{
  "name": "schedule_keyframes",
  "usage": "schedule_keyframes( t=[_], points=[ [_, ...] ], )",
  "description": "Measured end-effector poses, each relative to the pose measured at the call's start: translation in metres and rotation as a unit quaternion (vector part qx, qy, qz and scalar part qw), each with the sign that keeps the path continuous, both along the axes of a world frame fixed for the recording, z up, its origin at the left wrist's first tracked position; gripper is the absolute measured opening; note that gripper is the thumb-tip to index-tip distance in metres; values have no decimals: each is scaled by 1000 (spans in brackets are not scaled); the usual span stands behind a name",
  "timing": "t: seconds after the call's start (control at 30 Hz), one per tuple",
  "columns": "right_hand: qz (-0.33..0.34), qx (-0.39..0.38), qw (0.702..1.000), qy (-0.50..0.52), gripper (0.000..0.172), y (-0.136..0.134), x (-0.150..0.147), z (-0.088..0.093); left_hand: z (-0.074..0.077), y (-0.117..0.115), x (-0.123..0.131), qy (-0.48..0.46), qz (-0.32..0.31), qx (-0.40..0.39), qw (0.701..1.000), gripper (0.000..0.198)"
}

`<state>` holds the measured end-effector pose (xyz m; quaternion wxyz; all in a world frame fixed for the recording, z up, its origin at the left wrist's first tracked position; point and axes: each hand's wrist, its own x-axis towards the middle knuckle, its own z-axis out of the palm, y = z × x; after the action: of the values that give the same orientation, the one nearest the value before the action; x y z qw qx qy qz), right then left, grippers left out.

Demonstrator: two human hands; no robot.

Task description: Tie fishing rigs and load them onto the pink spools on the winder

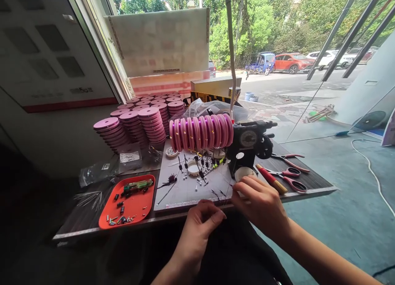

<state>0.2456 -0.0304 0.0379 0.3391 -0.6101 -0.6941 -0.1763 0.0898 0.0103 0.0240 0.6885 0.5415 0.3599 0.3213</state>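
Note:
My left hand is closed in a pinch just off the front edge of the white board; whatever its fingertips hold is too fine to make out. Over the board's front right part, my right hand also pinches, with a tiny dark bit and perhaps a thin strand at its fingertips. Several small dark pieces with thin stems and white beads lie beyond the hands. Above them, a row of pink spools sits on the shaft of a black winding device. A round white dish is behind my right hand.
An orange tray with small parts stands left. Stacked pink spools and plastic bags are behind it. At right lie red-handled scissors, pliers and a brush. A lamp pole rises behind the device.

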Motion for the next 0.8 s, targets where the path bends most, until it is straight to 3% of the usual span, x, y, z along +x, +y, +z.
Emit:
schedule_keyframes(
  t=[0.07,0.2,0.3,0.47,0.57,0.67,0.8],
  points=[
    [-2,5,1000,-1,24,0,0,0,4,0,-1,14,-3,4,1000,16],
    [3,7,1000,6,24,-3,0,-2,8,2,-3,-12,-39,-91,995,19],
    [35,-27,998,37,20,-3,-4,-9,14,7,-10,-34,-26,-123,991,18],
    [148,-122,981,43,12,22,-42,-21,39,15,-46,17,-16,-18,1000,18],
    [175,-91,980,-17,3,51,-82,-26,55,18,-67,70,-34,34,996,19],
    [193,-56,979,-29,12,73,-114,-32,66,26,-75,106,-54,61,991,20],
    [241,-16,970,-39,19,78,-122,-47,64,43,-73,59,-32,21,998,21]
  ],
)
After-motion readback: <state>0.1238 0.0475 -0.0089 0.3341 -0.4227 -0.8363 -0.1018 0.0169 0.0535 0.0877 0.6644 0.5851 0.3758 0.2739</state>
